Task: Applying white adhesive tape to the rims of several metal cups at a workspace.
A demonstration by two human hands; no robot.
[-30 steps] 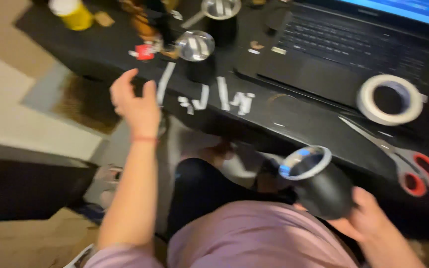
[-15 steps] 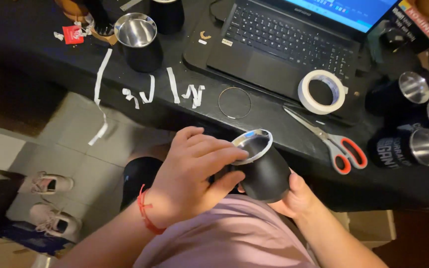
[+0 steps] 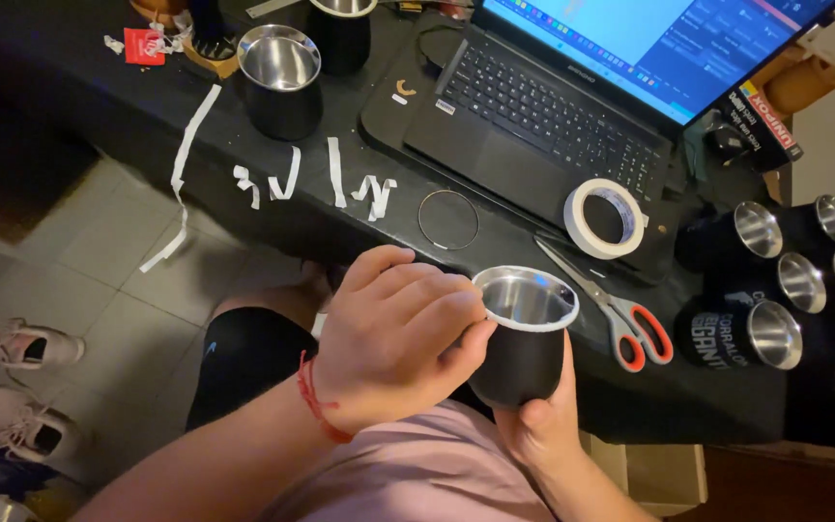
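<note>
A black cup with a shiny metal lining (image 3: 526, 338) is held over my lap, just in front of the black table (image 3: 99, 106). My right hand (image 3: 543, 425) grips it from below and behind. My left hand (image 3: 393, 333) rests against the cup's left side, fingertips pressed on the rim, which carries a band of white tape. A red string bracelet circles my left wrist.
On the table lie several white tape strips (image 3: 335, 174), a thin ring (image 3: 447, 219), a roll of white tape (image 3: 606, 217), red-handled scissors (image 3: 620, 319) and an open laptop (image 3: 572, 106). Several similar black cups (image 3: 775, 290) cluster at right; another (image 3: 280, 72) stands at the back. Shoes (image 3: 12, 348) sit on the tiled floor.
My left hand left the tape strips on the table and came back to the cup's rim. The cup is now raised closer, and the view has swung right.
</note>
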